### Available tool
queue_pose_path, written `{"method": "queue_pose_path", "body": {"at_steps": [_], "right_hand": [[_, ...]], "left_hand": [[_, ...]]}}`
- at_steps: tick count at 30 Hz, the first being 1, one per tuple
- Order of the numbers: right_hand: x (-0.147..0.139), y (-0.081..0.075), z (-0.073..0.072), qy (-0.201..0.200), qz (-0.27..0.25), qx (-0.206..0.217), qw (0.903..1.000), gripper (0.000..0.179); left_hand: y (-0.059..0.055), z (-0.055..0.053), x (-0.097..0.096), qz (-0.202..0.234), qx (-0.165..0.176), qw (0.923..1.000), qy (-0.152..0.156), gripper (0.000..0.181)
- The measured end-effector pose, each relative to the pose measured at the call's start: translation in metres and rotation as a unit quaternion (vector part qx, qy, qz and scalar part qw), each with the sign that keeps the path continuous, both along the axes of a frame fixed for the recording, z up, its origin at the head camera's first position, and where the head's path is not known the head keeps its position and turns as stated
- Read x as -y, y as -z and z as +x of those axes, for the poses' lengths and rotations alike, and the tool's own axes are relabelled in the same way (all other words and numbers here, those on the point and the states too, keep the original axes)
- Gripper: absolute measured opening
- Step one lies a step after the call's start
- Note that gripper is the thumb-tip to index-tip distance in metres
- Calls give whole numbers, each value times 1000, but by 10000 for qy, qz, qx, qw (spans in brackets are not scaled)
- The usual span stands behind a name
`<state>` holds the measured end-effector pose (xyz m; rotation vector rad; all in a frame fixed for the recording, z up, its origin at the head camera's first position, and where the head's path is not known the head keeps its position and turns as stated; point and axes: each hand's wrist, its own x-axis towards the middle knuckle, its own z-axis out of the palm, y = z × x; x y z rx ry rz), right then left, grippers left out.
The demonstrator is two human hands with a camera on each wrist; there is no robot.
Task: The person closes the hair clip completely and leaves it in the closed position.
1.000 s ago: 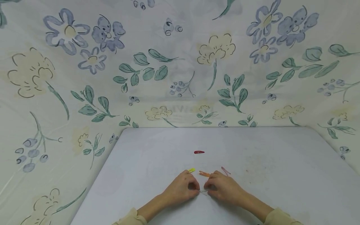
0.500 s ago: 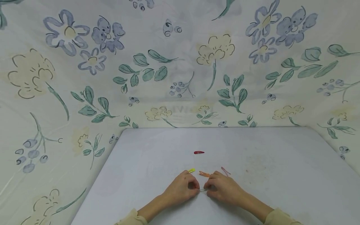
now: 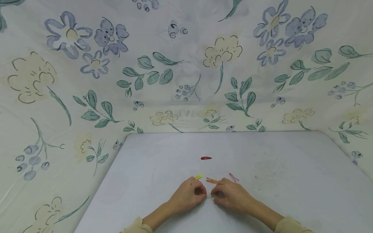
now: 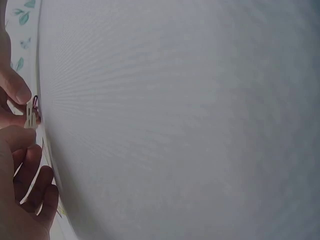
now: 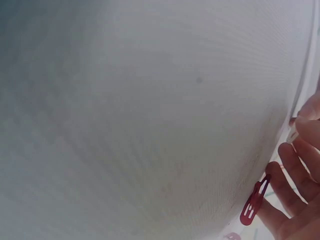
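Both hands meet low in the middle of the head view over a small pale snap hair clip (image 3: 209, 196). The left hand (image 3: 189, 193) pinches one end of it between thumb and finger. At its other end the right hand (image 3: 231, 195) pinches it too. Seen from the left wrist, the whitish hair clip (image 4: 30, 115) shows slots and bridges the two thumbs. A yellow hair clip (image 3: 198, 176) lies just beyond the left hand. Beside the right fingers are an orange hair clip (image 3: 211, 180), partly hidden, and a pink hair clip (image 3: 233, 177) with spread arms.
Farther back on the white table (image 3: 163, 152) lies a red hair clip (image 3: 206, 158). A reddish hair clip (image 5: 254, 202) appears close by the right fingers in the right wrist view. Floral sheeting (image 3: 201, 81) rises behind the table and along its sides.
A thin strand of the pale hair clip hung below the fingers earlier; now its parts lie close together between the fingertips. Both hands keep nearly the same place.
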<state>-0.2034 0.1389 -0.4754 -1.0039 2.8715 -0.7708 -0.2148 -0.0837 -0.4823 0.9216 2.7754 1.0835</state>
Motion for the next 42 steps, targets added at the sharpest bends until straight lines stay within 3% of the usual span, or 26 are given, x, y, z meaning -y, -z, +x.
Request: {"method": "queue_pose_path", "body": {"at_steps": [12, 20, 28, 33, 42], "right_hand": [[1, -1, 0, 227, -152, 58, 9996, 15], [3, -6, -3, 410, -343, 120, 9985, 13], [2, -8, -6, 620, -624, 58, 9961, 16], [3, -9, -8, 817, -889, 68, 9927, 17], [8, -9, -12, 1416, -1574, 11, 9773, 18]], "left_hand": [[-2, -1, 0, 141, -155, 9998, 49, 7], [-4, -4, -2, 481, -191, 9987, 10, 7], [-5, -8, -5, 689, -627, 9956, 55, 8], [-6, -10, -8, 895, -864, 9922, -107, 10], [-12, -16, -15, 1178, -887, 9877, -519, 10]]}}
